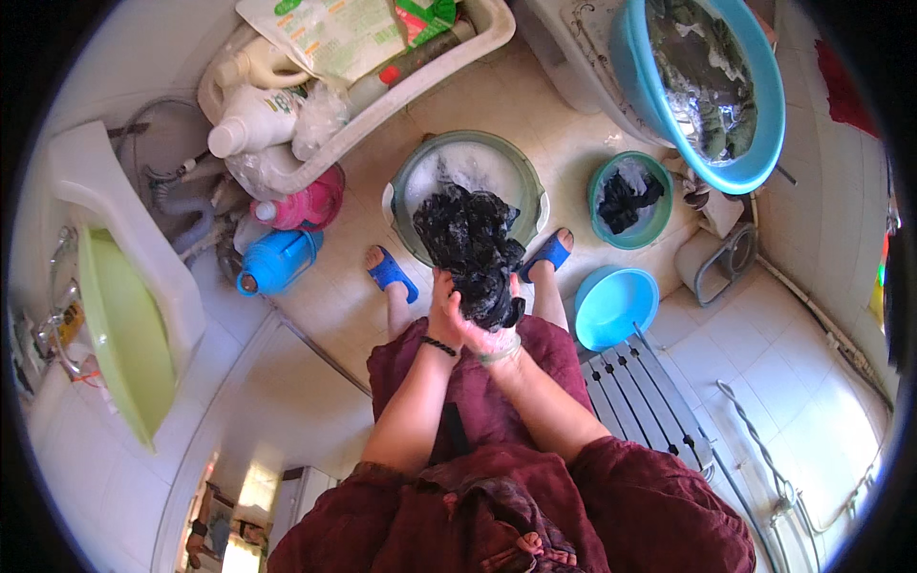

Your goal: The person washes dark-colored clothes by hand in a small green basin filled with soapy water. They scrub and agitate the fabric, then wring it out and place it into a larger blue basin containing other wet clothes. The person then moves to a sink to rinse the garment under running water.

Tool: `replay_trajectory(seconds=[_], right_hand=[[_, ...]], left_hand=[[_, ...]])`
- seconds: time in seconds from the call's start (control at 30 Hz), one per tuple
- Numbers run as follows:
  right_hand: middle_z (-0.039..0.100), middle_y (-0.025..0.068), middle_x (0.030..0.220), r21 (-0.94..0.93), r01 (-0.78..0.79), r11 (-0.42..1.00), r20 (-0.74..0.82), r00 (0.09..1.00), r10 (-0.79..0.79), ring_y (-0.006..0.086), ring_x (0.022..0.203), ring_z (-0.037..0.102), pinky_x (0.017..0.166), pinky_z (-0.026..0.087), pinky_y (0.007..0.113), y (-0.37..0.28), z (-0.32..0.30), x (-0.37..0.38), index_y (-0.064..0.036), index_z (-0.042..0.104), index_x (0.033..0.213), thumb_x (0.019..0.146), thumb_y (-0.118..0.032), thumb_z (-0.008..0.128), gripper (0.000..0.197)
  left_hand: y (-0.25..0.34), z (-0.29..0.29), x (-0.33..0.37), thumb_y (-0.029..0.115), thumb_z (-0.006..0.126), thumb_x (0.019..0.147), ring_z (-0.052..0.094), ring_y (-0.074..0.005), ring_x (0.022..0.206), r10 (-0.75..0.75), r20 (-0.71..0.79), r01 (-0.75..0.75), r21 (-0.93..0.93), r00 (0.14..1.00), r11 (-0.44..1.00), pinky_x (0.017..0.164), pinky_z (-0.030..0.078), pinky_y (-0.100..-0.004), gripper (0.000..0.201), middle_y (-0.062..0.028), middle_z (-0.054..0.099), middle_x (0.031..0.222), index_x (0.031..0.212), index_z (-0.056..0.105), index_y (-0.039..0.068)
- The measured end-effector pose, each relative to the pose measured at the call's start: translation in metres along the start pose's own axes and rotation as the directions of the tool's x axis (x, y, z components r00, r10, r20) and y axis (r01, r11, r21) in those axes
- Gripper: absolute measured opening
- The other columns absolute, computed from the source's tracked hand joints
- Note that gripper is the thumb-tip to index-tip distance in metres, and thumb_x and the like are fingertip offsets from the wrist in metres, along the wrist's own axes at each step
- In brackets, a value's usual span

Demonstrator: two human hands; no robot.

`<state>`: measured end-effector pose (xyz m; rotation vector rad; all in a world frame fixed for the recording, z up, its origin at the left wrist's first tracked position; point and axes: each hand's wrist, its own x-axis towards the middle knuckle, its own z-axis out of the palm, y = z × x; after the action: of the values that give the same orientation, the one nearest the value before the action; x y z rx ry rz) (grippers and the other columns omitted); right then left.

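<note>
A wet, bunched black garment (468, 229) is gripped between my two hands, its far end hanging into a green basin (409, 181) of white suds. My left hand (445, 310) presses on the near left of the cloth; a dark beaded bracelet circles that wrist. From the near right, my right hand (489, 336) is closed around the same bundle, with a pale bangle on the wrist. The hands almost touch each other, and the cloth covers some of the fingers. What kind of garment it is cannot be made out.
Right of the suds stands a small green basin (597, 225) with dark cloth, near a light-blue basin (616, 307). A large blue tub (772, 124) of soaking clothes sits far right. Bottles fill a white tub (382, 110); a blue jug (277, 263) and sink (181, 296) are left.
</note>
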<state>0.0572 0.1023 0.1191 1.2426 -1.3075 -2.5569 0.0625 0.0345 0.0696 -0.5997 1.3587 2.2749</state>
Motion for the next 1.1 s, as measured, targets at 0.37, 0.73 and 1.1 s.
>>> replay_trajectory(seconds=[0.37, 0.73, 1.1], right_hand=[[0.042, 0.0108, 0.117, -0.13, -0.125, 0.984, -0.026, 0.992, 0.122, 0.0272, 0.1, 0.045, 0.08, 0.043, 0.039, -0.015, 0.004, -0.041, -0.0081, 0.042, 0.12, 0.058, -0.03, 0.076, 0.075], [0.063, 0.0097, 0.092, -0.789, -0.571, 0.229, -0.574, 0.817, 0.056, 0.0213, 0.08, 0.062, 0.076, 0.05, 0.032, -0.051, 0.064, 0.005, -0.0003, 0.056, 0.103, 0.077, -0.02, 0.065, 0.034], [0.06, 0.0146, 0.099, -0.024, 0.069, -0.997, 0.059, 0.996, 0.067, 0.0309, 0.097, 0.056, 0.085, 0.042, 0.038, -0.085, 0.013, 0.053, -0.0299, 0.056, 0.104, 0.074, -0.026, 0.06, 0.031]], left_hand=[[0.004, 0.012, 0.039, 0.061, 0.037, 0.082, 0.055, -0.0325, 0.099, -0.282, 0.451, 0.531, -0.742, 0.847, 0.408, 0.088, 0.044, -0.0446, 0.068, -0.0154, 0.055, 0.114, 0.121, 0.046, 0.006], [0.031, 0.008, 0.085, 0.024, 0.055, 0.085, 0.058, -0.0106, 0.066, -0.578, 0.131, 0.591, -0.113, 0.806, 0.799, 0.058, 0.048, -0.0238, 0.024, -0.0004, 0.06, 0.079, 0.092, 0.06, 0.002], [-0.021, -0.027, 0.148, 0.034, 0.064, 0.072, 0.056, -0.0355, 0.094, -0.193, 0.191, -0.087, 0.889, 0.962, 0.45, 0.08, 0.044, -0.0382, 0.047, -0.0239, 0.06, 0.098, 0.101, 0.059, -0.001]])
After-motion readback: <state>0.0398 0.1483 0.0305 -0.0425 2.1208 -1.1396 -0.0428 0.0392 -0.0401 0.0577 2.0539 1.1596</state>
